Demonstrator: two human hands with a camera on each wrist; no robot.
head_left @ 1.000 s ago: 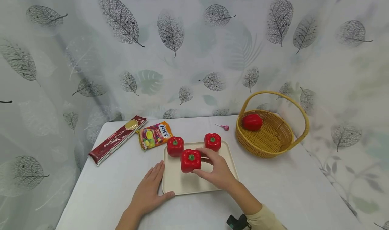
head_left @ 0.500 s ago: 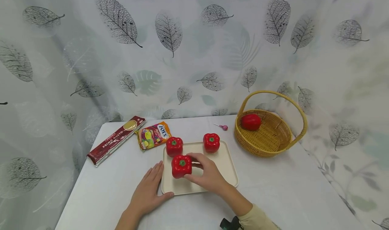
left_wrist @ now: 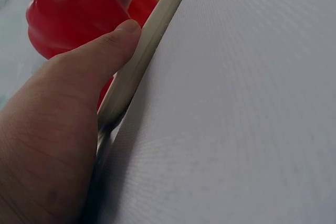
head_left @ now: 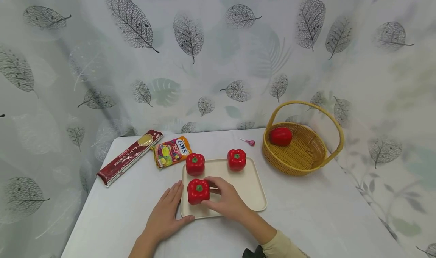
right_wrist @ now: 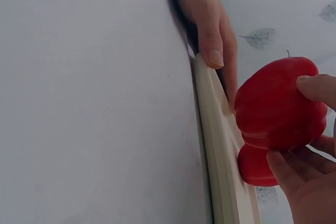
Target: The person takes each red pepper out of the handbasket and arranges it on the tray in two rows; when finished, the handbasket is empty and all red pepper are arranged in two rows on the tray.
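Held pepper, head view: While I watch from afar, the right hand (head_left: pixel 226 199) holds the near red pepper (head_left: pixel 198 192) at the tray's (head_left: pixel 245 191) left side, thumb and fingers clamped on it.
Left hand, head view: The left hand (head_left: pixel 167 214) lies along the tray edge, fingers straight and close, thumb apart.
Slip, head view: I judge that a weak pinch on glossy skin could let it roll; pushing back could knock the rear-left pepper (head_left: pixel 195 164).
Around, head view: I see the rear-right pepper (head_left: pixel 236 160), Fox's bag (head_left: pixel 172 152), Primo Gusto packet (head_left: pixel 129 157), lollipop (head_left: pixel 251 142) and basket (head_left: pixel 304 171) with another red pepper (head_left: pixel 281 136).
Thumb, left wrist view: The left thumb stands in the way at the rim; drifting that way could bump it.
Base, right wrist view: I cannot tell whether the held pepper touches the tray; releasing it while raised could topple it.
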